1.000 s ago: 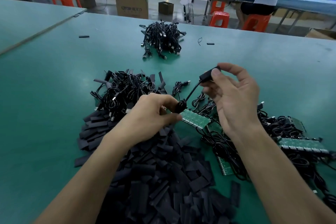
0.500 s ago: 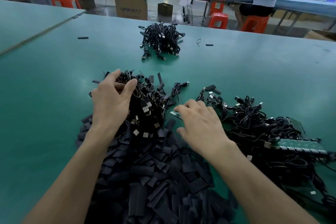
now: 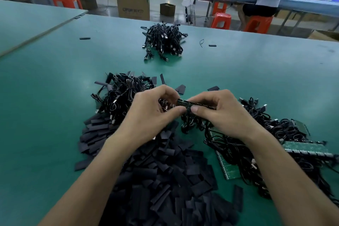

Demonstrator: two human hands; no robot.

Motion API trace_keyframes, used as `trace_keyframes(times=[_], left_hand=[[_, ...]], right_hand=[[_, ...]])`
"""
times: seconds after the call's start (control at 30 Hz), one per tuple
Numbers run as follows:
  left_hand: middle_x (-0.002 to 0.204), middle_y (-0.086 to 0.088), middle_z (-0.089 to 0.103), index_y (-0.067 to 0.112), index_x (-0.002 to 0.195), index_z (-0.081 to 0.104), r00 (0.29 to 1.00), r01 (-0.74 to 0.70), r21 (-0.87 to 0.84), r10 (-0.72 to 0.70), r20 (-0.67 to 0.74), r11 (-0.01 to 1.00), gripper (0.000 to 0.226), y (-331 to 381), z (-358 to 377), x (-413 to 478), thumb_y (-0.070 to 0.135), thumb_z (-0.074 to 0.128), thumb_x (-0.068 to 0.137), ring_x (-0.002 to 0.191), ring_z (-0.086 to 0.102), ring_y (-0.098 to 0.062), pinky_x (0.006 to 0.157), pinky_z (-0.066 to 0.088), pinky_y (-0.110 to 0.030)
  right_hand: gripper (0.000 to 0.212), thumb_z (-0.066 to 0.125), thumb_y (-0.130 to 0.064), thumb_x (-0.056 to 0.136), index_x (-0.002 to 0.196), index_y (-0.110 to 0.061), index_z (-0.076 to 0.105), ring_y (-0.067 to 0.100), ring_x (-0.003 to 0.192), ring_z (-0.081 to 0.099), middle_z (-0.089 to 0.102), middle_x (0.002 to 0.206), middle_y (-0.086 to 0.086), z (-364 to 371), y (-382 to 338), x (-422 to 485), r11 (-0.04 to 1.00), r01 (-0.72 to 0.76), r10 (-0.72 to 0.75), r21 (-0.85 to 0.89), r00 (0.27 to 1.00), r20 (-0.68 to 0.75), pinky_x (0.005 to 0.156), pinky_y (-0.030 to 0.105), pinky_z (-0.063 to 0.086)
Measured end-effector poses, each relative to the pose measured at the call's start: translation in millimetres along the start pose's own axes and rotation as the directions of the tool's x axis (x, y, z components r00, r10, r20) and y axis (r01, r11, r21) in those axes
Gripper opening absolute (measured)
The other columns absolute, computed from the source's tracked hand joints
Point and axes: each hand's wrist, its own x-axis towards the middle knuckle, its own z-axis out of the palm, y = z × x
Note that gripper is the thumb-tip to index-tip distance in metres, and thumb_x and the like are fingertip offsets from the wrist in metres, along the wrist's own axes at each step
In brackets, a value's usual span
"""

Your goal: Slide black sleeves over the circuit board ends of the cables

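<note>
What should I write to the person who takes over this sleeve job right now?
Left hand and right hand both pinch one circuit board between them; I see no sleeve on it.
Black sleeves lie heaped nearest the person.
Cables with bare boards lie to the right.
A far cable pile lies beyond; sleeved or not, I cannot tell.
Left: take a sleeve, slide it over this board, then likely the right pile.

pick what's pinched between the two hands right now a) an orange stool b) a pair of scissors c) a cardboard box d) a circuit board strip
d: the left hand and the right hand both pinch a small circuit board strip with their fingers, holding it above the pile of black sleeves.
</note>
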Motion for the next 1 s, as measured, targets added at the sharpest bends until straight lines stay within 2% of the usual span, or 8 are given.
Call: trace_keyframes(times=[0.07, 0.17, 0.33, 0.43, 0.53, 0.63, 0.8, 1.0], left_hand=[[0.083, 0.010, 0.070, 0.033, 0.089, 0.063, 0.995, 0.096, -0.155, -0.091, 0.038, 0.983, 0.017, -0.9, 4.6, -0.3, 0.029, 0.079, 0.086, 0.042, 0.052, -0.012, 0.043, 0.046, -0.025], [0.072, 0.010, 0.067, 0.022, 0.086, 0.065, 0.989, 0.147, -0.226, -0.135, 0.067, 0.963, 0.013, -2.1, 5.1, 1.1, 0.026, 0.077, 0.087, 0.038, 0.050, -0.011, 0.042, 0.041, -0.019], [0.065, 0.011, 0.059, 0.018, 0.082, 0.064, 0.982, 0.158, -0.234, -0.129, 0.135, 0.959, 0.013, -1.0, 5.8, 0.5, 0.021, 0.074, 0.090, 0.038, 0.048, -0.009, 0.041, 0.038, -0.015], [0.063, 0.011, 0.057, 0.015, 0.083, 0.064, 0.978, 0.157, -0.252, -0.114, 0.176, 0.955, 0.012, 0.1, 6.4, 0.1, 0.017, 0.073, 0.091, 0.038, 0.046, -0.009, 0.039, 0.035, -0.014], [0.065, 0.009, 0.058, 0.014, 0.084, 0.064, 0.973, 0.157, -0.267, -0.102, 0.208, 0.951, 0.011, 1.6, 5.3, -0.9, 0.015, 0.071, 0.093, 0.038, 0.045, -0.009, 0.039, 0.035, -0.014], [0.064, 0.009, 0.057, 0.014, 0.085, 0.064, 0.967, 0.152, -0.266, -0.087, 0.241, 0.952, 0.010, 1.5, 2.1, -0.5, 0.015, 0.069, 0.094, 0.036, 0.046, -0.009, 0.038, 0.033, -0.014], [0.048, 0.015, 0.053, 0.013, 0.088, 0.063, 0.945, 0.157, -0.270, -0.064, 0.322, 0.950, 0.009, 0.6, 0.9, -2.4, 0.011, 0.064, 0.096, 0.034, 0.045, -0.003, 0.038, 0.032, -0.013], [0.050, 0.015, 0.053, 0.017, 0.085, 0.063, 0.927, 0.174, -0.321, -0.046, 0.372, 0.931, 0.013, 0.1, 0.5, -3.4, 0.011, 0.063, 0.097, 0.038, 0.046, -0.001, 0.041, 0.034, -0.012]], right_hand=[[0.028, 0.069, -0.003, 0.091, 0.094, -0.029, 0.077, 0.013, 0.088, 0.072, 0.078, 0.092, -0.002, -0.6, 2.5, -2.2, 0.993, 0.036, -0.039, 0.114, 0.999, 0.026, 0.089, 0.037, 0.056], [0.028, 0.069, 0.000, 0.089, 0.095, -0.026, 0.077, 0.010, 0.086, 0.070, 0.078, 0.092, 0.000, -2.1, 6.3, -4.0, 0.976, 0.022, -0.035, 0.216, 0.998, 0.054, 0.089, 0.033, 0.055], [0.010, 0.081, -0.016, 0.082, 0.087, -0.023, 0.077, 0.014, 0.076, 0.073, 0.076, 0.079, -0.004, -13.2, 0.8, -0.7, 1.000, 0.017, -0.016, -0.023, 0.998, 0.062, 0.074, 0.027, 0.057], [0.013, 0.085, -0.026, 0.078, 0.083, -0.024, 0.073, 0.011, 0.070, 0.069, 0.073, 0.073, -0.009, -16.0, -8.2, 4.8, 0.989, 0.024, -0.008, -0.149, 0.994, 0.106, 0.068, 0.023, 0.054], [0.010, 0.081, -0.023, 0.082, 0.083, -0.020, 0.071, 0.003, 0.063, 0.061, 0.067, 0.066, -0.013, -13.1, -10.4, 8.5, 0.989, 0.006, 0.022, -0.149, 0.983, 0.185, 0.063, 0.019, 0.047], [0.006, 0.076, -0.012, 0.087, 0.085, -0.013, 0.071, 0.000, 0.055, 0.049, 0.059, 0.060, -0.013, -9.2, -7.0, 7.6, 1.000, -0.015, 0.017, -0.009, 0.968, 0.252, 0.056, 0.012, 0.038], [0.004, 0.075, -0.008, 0.087, 0.090, -0.007, 0.072, 0.004, 0.062, 0.050, 0.062, 0.073, 0.001, -10.8, -1.7, 5.8, 0.996, -0.032, 0.005, 0.082, 0.953, 0.304, 0.062, 0.016, 0.042], [0.009, 0.078, -0.012, 0.082, 0.090, -0.008, 0.074, 0.010, 0.071, 0.057, 0.068, 0.078, 0.011, -10.9, 0.9, 7.4, 0.995, -0.015, -0.021, 0.104, 0.939, 0.344, 0.069, 0.021, 0.046]])
